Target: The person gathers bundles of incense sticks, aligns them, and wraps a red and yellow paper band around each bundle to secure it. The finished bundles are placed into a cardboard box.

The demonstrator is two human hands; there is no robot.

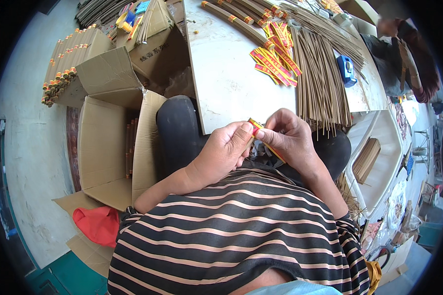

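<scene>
Over my lap, near the table's front edge, both hands meet at a red and yellow paper label (254, 125). My left hand (224, 147) is closed, its thumb pressing the label from the left. From the other side my right hand (293, 142) pinches it between thumb and fingers. A narrow strip of the label slants down below the right thumb. Whatever the label lies against is mostly hidden by my fingers. On the white table (231, 88) ahead lie a pile of similar labels (274, 66), loose brown incense sticks (320, 73) and several banded incense bundles (238, 20).
A blue tape dispenser (346, 71) stands right of the loose sticks. At my left is an open cardboard box (108, 142) with bundles inside; more bundles (66, 64) are stacked beyond. A white tub (374, 182) holds sticks (366, 160) at right. Another person (413, 59) is far right.
</scene>
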